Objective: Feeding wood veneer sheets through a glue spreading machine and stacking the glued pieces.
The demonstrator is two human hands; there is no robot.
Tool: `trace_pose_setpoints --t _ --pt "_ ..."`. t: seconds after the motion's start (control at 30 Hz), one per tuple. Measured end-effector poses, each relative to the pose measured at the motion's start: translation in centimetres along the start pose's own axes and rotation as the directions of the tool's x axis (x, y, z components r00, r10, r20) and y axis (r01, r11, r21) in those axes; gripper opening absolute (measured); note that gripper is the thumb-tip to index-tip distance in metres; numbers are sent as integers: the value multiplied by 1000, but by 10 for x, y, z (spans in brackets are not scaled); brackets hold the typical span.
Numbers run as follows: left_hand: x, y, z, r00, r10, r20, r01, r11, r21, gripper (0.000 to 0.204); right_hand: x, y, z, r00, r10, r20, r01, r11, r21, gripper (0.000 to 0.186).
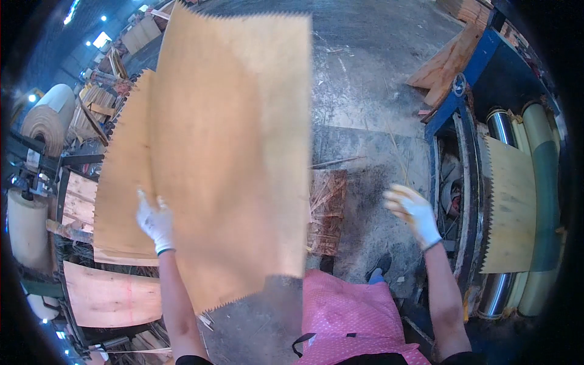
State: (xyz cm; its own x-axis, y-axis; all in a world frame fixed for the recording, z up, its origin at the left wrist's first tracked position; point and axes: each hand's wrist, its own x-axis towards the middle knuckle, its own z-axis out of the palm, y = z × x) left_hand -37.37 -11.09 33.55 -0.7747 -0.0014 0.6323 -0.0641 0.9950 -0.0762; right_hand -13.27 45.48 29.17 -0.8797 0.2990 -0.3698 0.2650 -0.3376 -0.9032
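A large, thin wood veneer sheet [225,152] with toothed ends rises before me, bowed and blurred along its right side. My left hand [155,224], in a white glove, is at its left edge, thumb and a finger on either side. The sheet partly hides that grip. Behind that hand more tan veneer [118,194] lies in a stack. My right hand [413,213], gloved in white with yellowish fingertips, is off to the right over the floor. Its fingers stretch leftward, holding nothing.
At right stands a blue-framed roller machine [450,115] with another veneer sheet [511,207] lying against its rollers. Pinkish veneer [112,295] sits low at left, near big pale rolls [52,115]. A reddish wood stack [327,210] and leaning boards [447,64] stand on the floor.
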Motion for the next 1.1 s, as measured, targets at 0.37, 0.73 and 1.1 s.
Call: trace_pose_setpoints --t 0.37,0.73,1.1 --pt "-67 92 42 500 -179 847 198 976 90 87 -271 137 -387 438 80 -895 -10 996 85 64" --pt "-339 335 40 -170 401 900 -158 891 -426 63 -222 237 -481 475 336 -814 360 769 528 80" --pt "-423 414 37 75 482 873 677 618 -399 98 9 34 -67 897 -442 -21 326 693 -643 16"
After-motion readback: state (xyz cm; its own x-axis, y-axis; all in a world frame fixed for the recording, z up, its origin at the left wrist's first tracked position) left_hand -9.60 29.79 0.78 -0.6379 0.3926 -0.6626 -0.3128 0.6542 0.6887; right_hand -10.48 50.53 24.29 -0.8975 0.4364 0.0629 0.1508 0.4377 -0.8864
